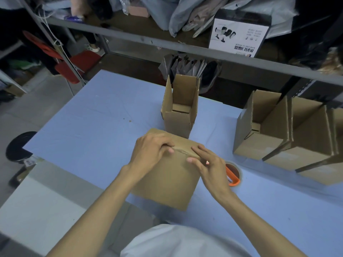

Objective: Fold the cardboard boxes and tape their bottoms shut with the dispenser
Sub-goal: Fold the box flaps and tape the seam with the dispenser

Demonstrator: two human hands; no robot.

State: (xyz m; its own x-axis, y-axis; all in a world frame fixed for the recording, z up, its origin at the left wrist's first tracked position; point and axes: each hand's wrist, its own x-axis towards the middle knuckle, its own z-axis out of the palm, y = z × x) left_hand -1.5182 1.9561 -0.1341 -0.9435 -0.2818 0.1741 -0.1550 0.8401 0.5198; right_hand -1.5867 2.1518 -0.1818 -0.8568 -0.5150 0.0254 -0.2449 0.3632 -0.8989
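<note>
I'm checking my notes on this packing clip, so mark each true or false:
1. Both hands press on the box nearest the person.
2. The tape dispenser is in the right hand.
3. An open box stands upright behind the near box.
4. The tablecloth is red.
1. True: the left hand and right hand press on the near box.
2. False: the tape dispenser lies on the table, beside that hand.
3. True: the open box stands there.
4. False: the tablecloth is light blue.

Brown cardboard box [167, 179] lies bottom-up beside orange tape dispenser [233, 175].
</note>
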